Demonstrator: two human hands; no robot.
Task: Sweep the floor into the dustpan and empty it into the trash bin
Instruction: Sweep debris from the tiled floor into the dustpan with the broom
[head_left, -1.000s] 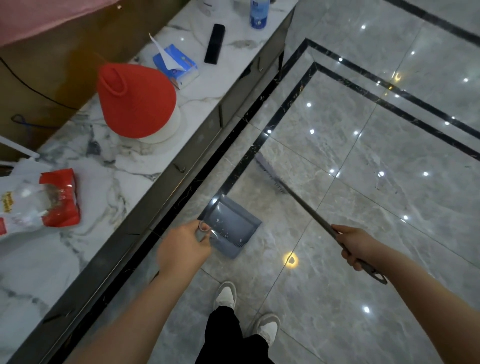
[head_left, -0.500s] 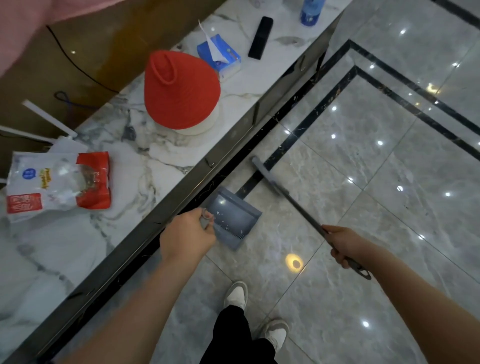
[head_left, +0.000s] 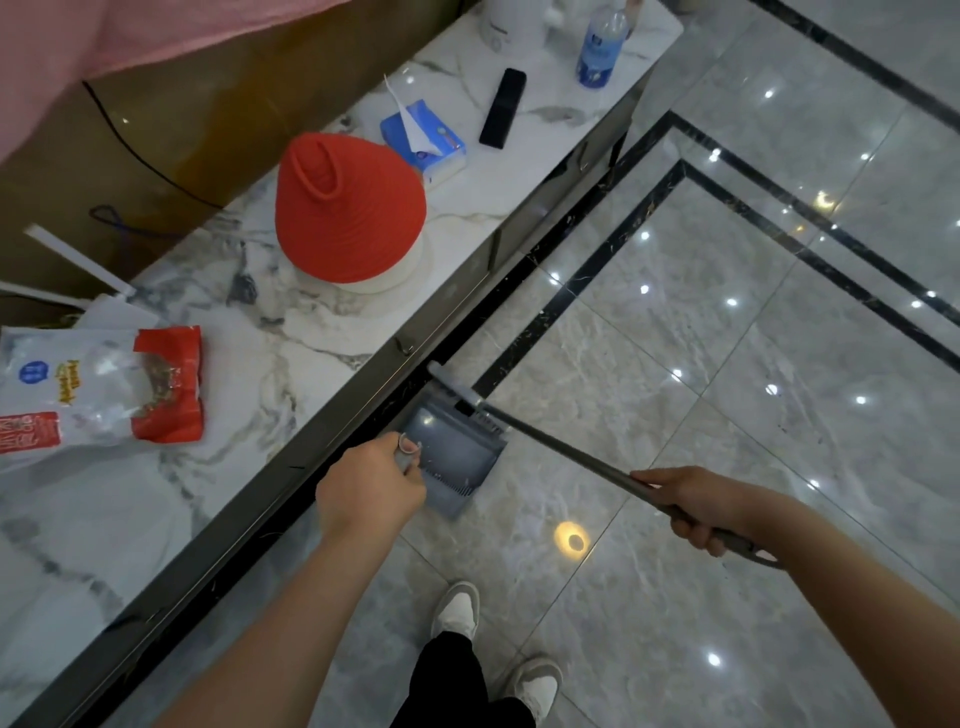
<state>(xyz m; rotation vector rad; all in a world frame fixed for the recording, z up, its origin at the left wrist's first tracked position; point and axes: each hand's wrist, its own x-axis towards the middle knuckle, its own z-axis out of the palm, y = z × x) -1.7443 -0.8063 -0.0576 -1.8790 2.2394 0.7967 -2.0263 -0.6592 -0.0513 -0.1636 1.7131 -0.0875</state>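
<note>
A grey-blue dustpan (head_left: 457, 457) sits on the glossy tile floor against the base of a low cabinet. My left hand (head_left: 369, 488) grips its handle at the near left corner. The grey broom (head_left: 561, 447) runs diagonally from lower right to upper left. Its head (head_left: 454, 387) lies at the far edge of the dustpan, beside the cabinet base. My right hand (head_left: 701, 506) grips the broom's handle near its end. No trash bin is in view.
The marble-topped cabinet (head_left: 249, 332) runs along the left, carrying a red cone-shaped cover (head_left: 348, 208), a snack bag (head_left: 98, 387), a tissue box (head_left: 423, 140), a black remote (head_left: 503, 108) and a water bottle (head_left: 600, 47). My feet (head_left: 493, 644) stand below. Open tile floor (head_left: 727, 338) spreads right.
The broom head has moved in toward the cabinet and now lies at the dustpan's far edge. Both hands keep their grips. The camera shifted, showing more of the cabinet top.
</note>
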